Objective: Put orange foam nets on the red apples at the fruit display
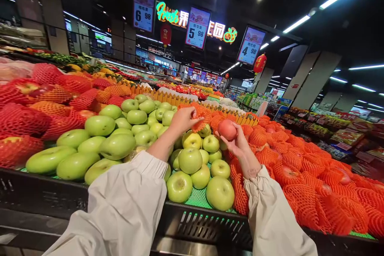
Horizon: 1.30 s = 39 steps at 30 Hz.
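Note:
My right hand (239, 144) is closed round a bare red apple (227, 129), held up above the green apples. Pinched between the thumb and fingers of my left hand (185, 121) is an orange foam net sleeve (201, 117); how much of it belongs to the nets behind is hard to make out. Below and between my forearms lie green apples (191, 161) on a green mat (198, 198). Beside my right wrist, red apples in orange foam nets (289, 173) fill the right side of the display.
More green apples (117, 146) lie left of my left forearm. Farther left are fruits in red foam nets (22, 118). A black slotted crate edge (207, 224) runs along the front, with a yellow fence-like divider (168, 93) behind. Price signs (198, 28) hang overhead.

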### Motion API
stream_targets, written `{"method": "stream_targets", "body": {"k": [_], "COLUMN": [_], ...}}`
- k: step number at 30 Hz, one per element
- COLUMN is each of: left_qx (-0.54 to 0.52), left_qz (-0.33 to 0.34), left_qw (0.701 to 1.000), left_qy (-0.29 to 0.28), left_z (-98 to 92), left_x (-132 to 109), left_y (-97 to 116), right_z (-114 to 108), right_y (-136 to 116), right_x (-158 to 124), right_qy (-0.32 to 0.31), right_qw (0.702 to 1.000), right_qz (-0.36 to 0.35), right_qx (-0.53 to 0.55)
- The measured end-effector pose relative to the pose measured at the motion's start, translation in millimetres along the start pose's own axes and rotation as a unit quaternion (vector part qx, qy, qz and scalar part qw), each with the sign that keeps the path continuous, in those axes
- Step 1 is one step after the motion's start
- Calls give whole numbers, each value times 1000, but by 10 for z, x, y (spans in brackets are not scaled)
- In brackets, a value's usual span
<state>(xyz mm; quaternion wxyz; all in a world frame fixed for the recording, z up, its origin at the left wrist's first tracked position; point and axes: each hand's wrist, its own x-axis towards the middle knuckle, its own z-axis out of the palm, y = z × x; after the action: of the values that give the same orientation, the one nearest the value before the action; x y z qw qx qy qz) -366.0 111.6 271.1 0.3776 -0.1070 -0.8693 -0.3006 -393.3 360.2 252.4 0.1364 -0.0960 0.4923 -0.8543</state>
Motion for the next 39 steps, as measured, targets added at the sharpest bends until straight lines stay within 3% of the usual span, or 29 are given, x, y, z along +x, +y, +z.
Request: {"method": "stream_targets", "body": {"k": [3, 7, 13, 21, 27, 29, 34, 39], "left_qx": [-24, -73, -133, -202, -207, -199, -150, -88], "left_qz": [-12, -11, 58, 92, 150, 179, 249, 276], "left_qw": [1000, 997, 988, 975, 965, 963, 954, 955], "left_qy": [5, -10, -58, 10, 56, 38, -73, -64], "left_z": [24, 73, 167, 148, 132, 130, 133, 207], "left_x": [-29, -48, -69, -137, -197, -228, -262, -263], "left_y": [54, 103, 197, 388, 481, 518, 579, 557], "right_z": [7, 31, 148, 135, 110, 112, 114, 110], "right_y": [16, 57, 58, 141, 166, 165, 147, 141], "right_x": [-26, -133, -351, -235, -132, -105, -89, -105], "right_qy": [-13, -71, -119, -159, -97, -66, 1, -7], "right_qw": [999, 993, 977, 955, 951, 955, 969, 983], "right_qz": [-49, -79, -92, -121, -117, -121, -164, -139], "right_qx": [13, -59, -150, -220, -268, -262, -186, -121]}}
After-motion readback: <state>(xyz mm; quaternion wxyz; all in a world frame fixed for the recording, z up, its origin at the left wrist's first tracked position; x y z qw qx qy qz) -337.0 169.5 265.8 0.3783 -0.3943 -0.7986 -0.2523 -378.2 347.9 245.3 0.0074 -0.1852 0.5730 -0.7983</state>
